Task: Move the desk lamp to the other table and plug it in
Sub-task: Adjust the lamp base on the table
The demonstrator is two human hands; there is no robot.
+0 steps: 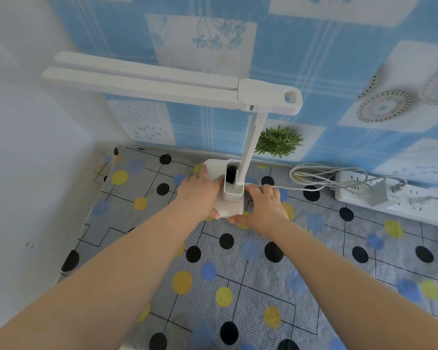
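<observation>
A white desk lamp [248, 145] stands on the table with the dotted cloth [238, 286], near the back wall. Its long double head [142, 82] reaches left above the table. My left hand [197, 193] grips the left side of the lamp's flat base [229, 208]. My right hand [261, 208] holds the base's right side, thumb at the front edge. The lamp's grey cord [321, 178] runs right in loose loops to a white power strip [390, 198], where a white adapter plug [378, 195] sits on the strip.
A small green plant [277, 141] stands behind the lamp against the blue patterned wall. A white wall borders the table on the left. A second cable leaves the power strip at the far right.
</observation>
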